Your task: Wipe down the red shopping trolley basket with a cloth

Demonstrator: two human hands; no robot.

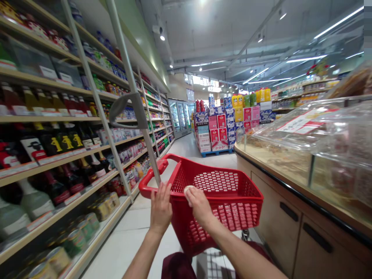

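A red plastic shopping cart (217,213) with perforated sides stands in front of me, its basket showing no goods. My left hand (161,209) grips the near corner of its red handle frame, beside the foot of a grey metal pole (153,159). Part of that grip is hidden behind the back of the hand. My right hand (200,205) is closed around a small wad of white cloth (189,193), pressed to the near top rim of the basket. Cloth or tissue, I cannot tell exactly.
Shelves (66,162) of bottles and cans line the left. A wooden counter (279,186) with clear plastic packages (299,120) runs close on the right. Stacked drink cartons (217,133) stand on a blue pallet ahead, with glass-door coolers (180,114) beyond. A grey loop (128,112) juts from the pole.
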